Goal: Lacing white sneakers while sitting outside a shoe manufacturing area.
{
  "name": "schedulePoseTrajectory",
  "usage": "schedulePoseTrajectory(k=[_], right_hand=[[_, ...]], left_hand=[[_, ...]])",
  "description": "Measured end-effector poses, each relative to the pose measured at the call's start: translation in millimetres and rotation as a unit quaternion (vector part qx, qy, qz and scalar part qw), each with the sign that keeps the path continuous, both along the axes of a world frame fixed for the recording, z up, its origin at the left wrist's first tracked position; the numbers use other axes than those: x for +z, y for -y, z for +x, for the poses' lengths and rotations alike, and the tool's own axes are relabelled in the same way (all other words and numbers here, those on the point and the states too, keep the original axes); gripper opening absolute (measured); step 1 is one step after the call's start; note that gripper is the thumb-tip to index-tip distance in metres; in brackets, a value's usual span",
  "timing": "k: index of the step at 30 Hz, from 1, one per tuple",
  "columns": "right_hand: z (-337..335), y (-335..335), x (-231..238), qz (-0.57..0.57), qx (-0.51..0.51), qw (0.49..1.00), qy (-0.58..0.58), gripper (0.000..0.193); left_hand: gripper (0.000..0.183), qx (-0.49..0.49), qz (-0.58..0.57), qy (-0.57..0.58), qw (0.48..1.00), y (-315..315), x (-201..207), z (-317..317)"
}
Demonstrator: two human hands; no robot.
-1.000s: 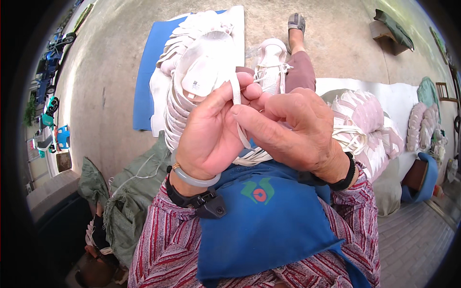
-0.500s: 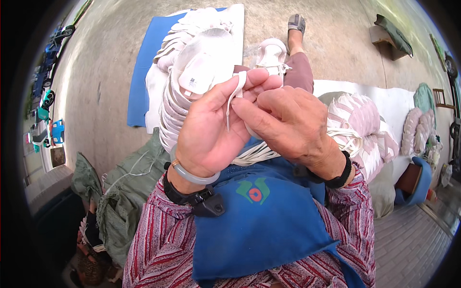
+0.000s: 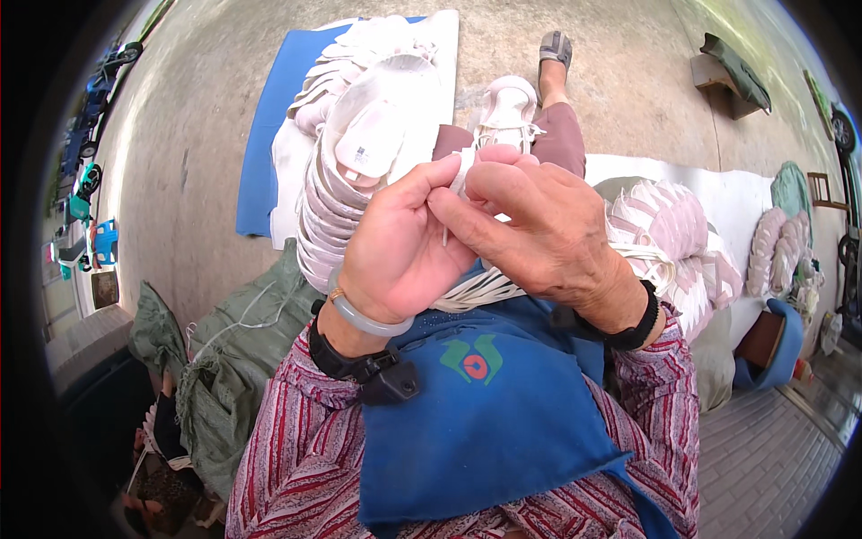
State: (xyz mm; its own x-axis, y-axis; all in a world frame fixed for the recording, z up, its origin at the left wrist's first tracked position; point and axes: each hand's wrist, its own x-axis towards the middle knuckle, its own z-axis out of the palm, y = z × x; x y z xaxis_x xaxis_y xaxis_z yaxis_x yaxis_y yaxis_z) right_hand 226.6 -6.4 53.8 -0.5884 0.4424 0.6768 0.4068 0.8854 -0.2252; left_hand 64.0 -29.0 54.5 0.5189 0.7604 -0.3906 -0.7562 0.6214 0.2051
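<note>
- The left hand (image 3: 404, 247) and the right hand (image 3: 539, 229) meet in the middle of the view, fingertips pinched together on a thin white strap (image 3: 460, 171); each grip is narrow and closed on that strap.
- The strap sits between the two thumbs, just in front of a white sandal (image 3: 507, 112) on the raised knee; how it joins the sandal is hidden behind the fingers.
- A stack of white shoe soles (image 3: 359, 171) leans to the left of the hands, the top sole carrying a small pale rectangular label (image 3: 366, 148); its print is too small to make out.
- More white soles lie on a white sheet over a blue mat (image 3: 260, 153) on the concrete floor (image 3: 189, 135).
- A bundle of white straps (image 3: 480, 289) lies in the lap, mostly covered by the hands.
- A blue apron (image 3: 485, 422) covers the lap and bears a small green and red emblem (image 3: 471, 359) just under the wrists.
- The left wrist wears a pale bangle (image 3: 364, 314) and a black band (image 3: 359, 364); the right wrist wears a black band (image 3: 633, 328).
- To the right, pink and white soles (image 3: 669, 229) are piled on a white sack; further piles near the rim are bent by the lens and hard to tell apart.
- A green woven sack (image 3: 229, 359) lies at lower left, its lower part cut off in shadow.
</note>
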Motion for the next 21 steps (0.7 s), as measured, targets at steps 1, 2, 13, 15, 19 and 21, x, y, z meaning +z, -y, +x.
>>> schedulePoseTrajectory(k=[1,2,13,15,19,21], right_hand=[[-0.1,0.4,0.9,0.001,-0.005,1.000,0.017,0.034],[-0.5,-0.2,1.4,-0.010,-0.004,1.000,0.025,0.032],[28.4,13.8,17.8,-0.326,0.116,0.929,-0.133,0.019],[31.2,9.9,11.1,-0.292,0.083,0.943,-0.135,0.028],[27.9,0.7,-5.9,-0.182,0.089,0.965,-0.164,0.042],[25.0,-0.4,-10.2,-0.145,0.085,0.969,-0.182,0.039]], left_hand=[[0.038,-0.008,0.006,0.018,1.000,-1.6,-1.3,-0.7],[0.037,-0.008,-0.007,0.009,1.000,-2.3,-2.5,-1.1],[0.030,0.042,0.055,0.126,0.990,-22.8,-1.8,-20.2],[0.036,0.037,0.074,0.169,0.982,-20.7,-1.6,-20.3],[0.038,0.058,0.053,0.209,0.975,-12.1,-1.2,-15.0],[0.039,0.067,0.031,0.217,0.973,-11.9,0.9,-15.8]])
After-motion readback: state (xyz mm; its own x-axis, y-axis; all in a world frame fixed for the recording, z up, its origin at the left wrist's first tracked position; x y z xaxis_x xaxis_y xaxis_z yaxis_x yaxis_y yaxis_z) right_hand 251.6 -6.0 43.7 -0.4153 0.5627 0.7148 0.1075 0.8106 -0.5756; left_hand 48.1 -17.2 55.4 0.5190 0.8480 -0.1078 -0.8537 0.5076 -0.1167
